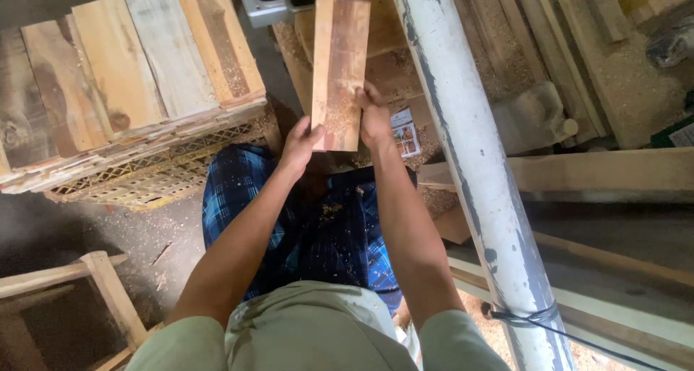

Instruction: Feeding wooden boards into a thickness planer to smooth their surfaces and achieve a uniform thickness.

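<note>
— Head view: what do the fingers do?
— Left hand [300, 143] pinches the board [338, 71] at its lower left corner; right hand [374, 118] clasps its lower right edge.
— Where is the board?
— Upright above the lap, before a white pole [470, 168]. Stacked planks [137, 67] lie left on a crate [152, 172].

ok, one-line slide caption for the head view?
Both hands, left hand and right hand, hold a short wooden board upright beside a stack of planks.
</note>
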